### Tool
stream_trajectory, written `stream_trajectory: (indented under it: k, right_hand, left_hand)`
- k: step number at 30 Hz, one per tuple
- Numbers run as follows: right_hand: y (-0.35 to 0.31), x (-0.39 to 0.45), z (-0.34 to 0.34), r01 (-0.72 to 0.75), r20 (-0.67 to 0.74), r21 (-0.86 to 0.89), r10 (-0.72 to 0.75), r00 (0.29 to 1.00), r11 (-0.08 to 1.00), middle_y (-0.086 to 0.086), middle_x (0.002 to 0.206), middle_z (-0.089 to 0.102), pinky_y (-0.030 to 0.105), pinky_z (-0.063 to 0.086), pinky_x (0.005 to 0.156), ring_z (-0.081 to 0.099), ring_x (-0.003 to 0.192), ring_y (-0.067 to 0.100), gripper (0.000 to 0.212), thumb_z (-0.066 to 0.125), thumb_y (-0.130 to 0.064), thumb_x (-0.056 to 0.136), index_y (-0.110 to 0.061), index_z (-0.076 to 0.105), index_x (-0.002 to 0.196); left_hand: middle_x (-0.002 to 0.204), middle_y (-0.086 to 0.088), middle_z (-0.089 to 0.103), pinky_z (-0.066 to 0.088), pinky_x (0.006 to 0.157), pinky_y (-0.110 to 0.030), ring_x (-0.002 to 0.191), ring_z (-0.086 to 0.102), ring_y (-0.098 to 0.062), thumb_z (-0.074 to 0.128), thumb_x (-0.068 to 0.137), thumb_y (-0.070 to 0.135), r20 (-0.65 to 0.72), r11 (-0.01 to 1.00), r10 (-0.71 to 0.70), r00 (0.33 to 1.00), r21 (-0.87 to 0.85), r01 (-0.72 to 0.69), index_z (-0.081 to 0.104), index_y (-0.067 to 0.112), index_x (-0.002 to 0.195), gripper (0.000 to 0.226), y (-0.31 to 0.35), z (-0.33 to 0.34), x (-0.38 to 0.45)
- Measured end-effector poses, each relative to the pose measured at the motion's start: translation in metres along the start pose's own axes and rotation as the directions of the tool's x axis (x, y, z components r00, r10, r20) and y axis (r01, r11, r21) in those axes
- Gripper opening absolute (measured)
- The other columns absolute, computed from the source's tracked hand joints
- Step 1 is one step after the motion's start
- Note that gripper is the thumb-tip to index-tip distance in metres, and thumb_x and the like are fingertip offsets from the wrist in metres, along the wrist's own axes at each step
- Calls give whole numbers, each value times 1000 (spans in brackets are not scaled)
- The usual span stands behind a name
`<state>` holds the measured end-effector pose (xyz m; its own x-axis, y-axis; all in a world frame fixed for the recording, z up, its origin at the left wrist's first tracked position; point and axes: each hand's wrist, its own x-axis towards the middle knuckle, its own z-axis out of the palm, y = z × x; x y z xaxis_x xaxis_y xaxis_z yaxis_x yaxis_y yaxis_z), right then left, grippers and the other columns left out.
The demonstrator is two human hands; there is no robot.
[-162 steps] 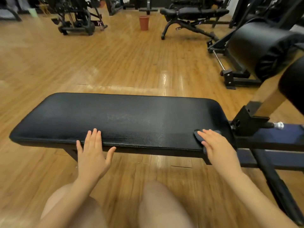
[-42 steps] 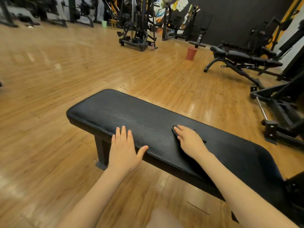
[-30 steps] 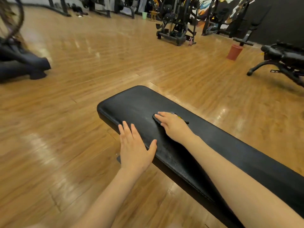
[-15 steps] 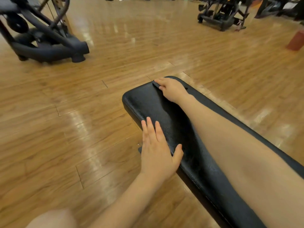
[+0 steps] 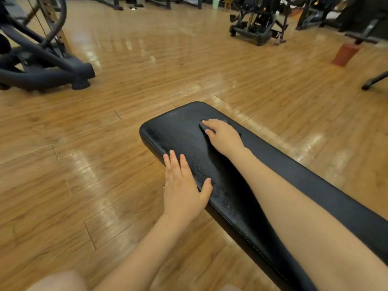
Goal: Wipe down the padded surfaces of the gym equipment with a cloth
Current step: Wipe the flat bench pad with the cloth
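Note:
A long black padded bench (image 5: 180, 133) runs from the centre toward the lower right. My right hand (image 5: 223, 136) lies flat on a dark cloth (image 5: 203, 125) near the bench's far end; only a sliver of the cloth shows past my fingertips. My left hand (image 5: 183, 190) rests on the near edge of the pad, fingers straight, thumb on top of the padding. The pad's surface around my hands looks damp and speckled.
Wooden floor surrounds the bench. A black machine base (image 5: 44, 70) stands at the left. A weight rack (image 5: 256, 24) is at the back, a reddish bin (image 5: 345, 54) at the right, and a black equipment leg (image 5: 373, 80) at the far right edge.
My right hand slid the cloth along the bench to its far end, and has just drawn back slightly from the corner. My left hand followed along the near edge.

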<state>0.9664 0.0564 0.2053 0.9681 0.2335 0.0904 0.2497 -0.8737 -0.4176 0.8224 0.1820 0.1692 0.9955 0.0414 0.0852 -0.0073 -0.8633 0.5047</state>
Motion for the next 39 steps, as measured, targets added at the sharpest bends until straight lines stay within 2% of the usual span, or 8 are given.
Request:
stream_trajectory:
  k: [2, 7, 12, 17, 25, 30, 35, 39]
  right_hand:
    - [9, -28, -7, -51, -13, -1, 51, 999, 999, 1, 149, 35, 33, 22, 113, 24, 140, 17, 42, 41, -17, 99, -20, 41, 140]
    - [32, -104, -25, -188, -64, -47, 185, 981, 981, 0, 149, 34, 31, 19, 113, 23, 141, 16, 42, 39, -15, 99, -20, 40, 141]
    - [55, -179, -41, -333, -134, -45, 324, 936, 942, -3, 149, 35, 28, 18, 113, 23, 141, 14, 41, 38, -16, 100, -22, 41, 140]
    - [79, -251, -59, -475, -212, -37, 458, 863, 879, -3, 147, 37, 29, 19, 113, 25, 140, 14, 40, 38, -17, 99, -22, 43, 139]
    - [116, -355, -90, -683, -313, -29, 643, 699, 729, 1, 144, 42, 30, 19, 112, 31, 137, 18, 39, 40, -16, 98, -19, 46, 136]
    - [134, -395, -109, -769, -396, 43, 718, 572, 637, 6, 138, 49, 36, 31, 107, 41, 130, 25, 36, 44, -14, 96, -14, 53, 131]
    - [153, -421, -128, -885, -438, 147, 831, 343, 442, 12, 136, 51, 36, 39, 97, 46, 123, 32, 38, 41, -19, 98, -13, 49, 134]
    - [160, -405, -131, -925, -412, 93, 860, 302, 369, 14, 137, 48, 37, 39, 97, 46, 123, 33, 39, 39, -17, 98, -10, 46, 136]
  left_hand:
    - [155, -17, -22, -6, 116, -34, 142, -25, -27, 33, 93, 55, 16, 1000, 1, 1000, 19, -1, -8, 3, 149, 87, 2, -3, 0]
    - [156, -20, -15, -4, 116, -37, 144, -17, -32, 30, 94, 57, 24, 996, 6, 1000, 92, -8, -4, 1, 149, 86, 4, -7, -1]
    - [156, -21, -9, 0, 117, -39, 144, -12, -34, 32, 95, 54, 32, 997, 12, 999, 78, -15, 0, 2, 150, 82, 6, -10, -4]
    - [157, -19, 0, 2, 117, -41, 145, -7, -35, 29, 97, 50, 51, 978, 144, 988, 143, -150, 8, 2, 150, 75, 19, -6, -18]
    - [158, -15, 9, 3, 117, -40, 146, 1, -30, 25, 97, 53, 69, 947, 261, 963, 173, -269, 13, 4, 150, 74, 14, -6, -25]
    - [158, -14, 9, 4, 117, -39, 146, 2, -29, 25, 97, 53, 79, 938, 298, 951, 161, -308, 14, 5, 150, 73, 9, -8, -26]
    - [158, -14, 9, 4, 118, -38, 146, 2, -29, 26, 97, 53, 84, 933, 309, 947, 167, -320, 14, 5, 150, 72, 9, -11, -27]
    - [158, -15, 11, 4, 117, -40, 146, 2, -29, 27, 97, 51, 61, 935, 310, 949, 160, -316, 16, 4, 150, 72, 9, -8, -27]
